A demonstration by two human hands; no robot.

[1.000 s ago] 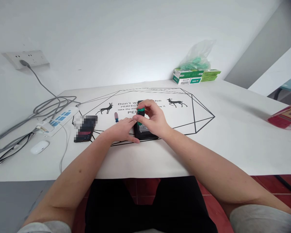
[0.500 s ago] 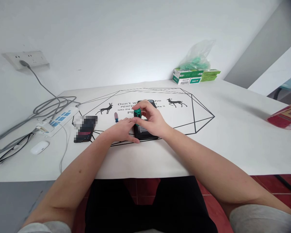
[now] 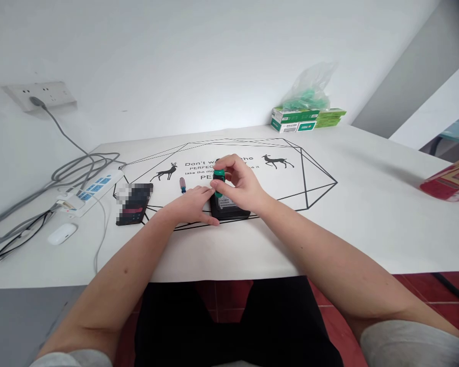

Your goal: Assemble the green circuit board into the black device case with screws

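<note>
My right hand (image 3: 243, 184) is closed around the green and black handle of a screwdriver (image 3: 219, 176), which stands roughly upright over a black device (image 3: 231, 213). A pale printed label shows on the device's upper face, and my right hand covers much of its far part. At the device's left edge lies my left hand (image 3: 191, 205), fingers stretched toward the screwdriver and thumb apart near the front corner. The screwdriver's tip is hidden. Left of the device, a small screwdriver (image 3: 182, 184) with a clear reddish handle and blue collar lies on the table.
A phone (image 3: 137, 204), partly pixelated, lies left of my hands. Beyond it are a power strip (image 3: 95, 191), coiled grey cables and a white earbud case (image 3: 62, 233). Green and white boxes (image 3: 295, 118) under a plastic bag stand by the wall. A red package (image 3: 449, 181) sits far right.
My right hand and the screwdriver handle have shifted slightly right, and the handle stands a little more exposed. My left hand stays at the device's left edge.
</note>
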